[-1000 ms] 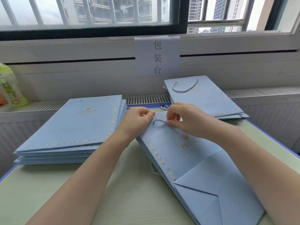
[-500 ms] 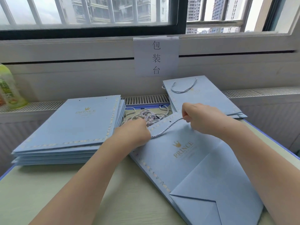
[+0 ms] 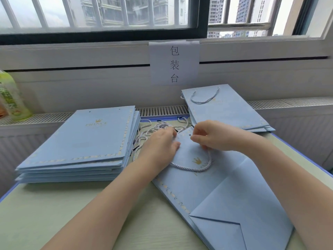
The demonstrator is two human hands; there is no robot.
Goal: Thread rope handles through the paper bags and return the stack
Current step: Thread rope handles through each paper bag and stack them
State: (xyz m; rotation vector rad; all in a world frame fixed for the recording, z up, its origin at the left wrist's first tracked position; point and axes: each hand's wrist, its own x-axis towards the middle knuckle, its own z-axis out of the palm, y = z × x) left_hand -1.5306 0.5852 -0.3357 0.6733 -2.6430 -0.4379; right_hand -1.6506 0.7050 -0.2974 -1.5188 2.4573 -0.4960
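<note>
Under left hand, rope handle end hidden

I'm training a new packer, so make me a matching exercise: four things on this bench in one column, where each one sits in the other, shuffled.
Things:
1. stack of bags without handles
2. bags with handles fitted
3. loose rope handles
4. green bottle

Places:
A. on the ledge at far left
B. back right, by the window ledge
C. on the table's left side
D. on the table between the two stacks

Pairs: 1-C, 2-B, 3-D, 4-A
</note>
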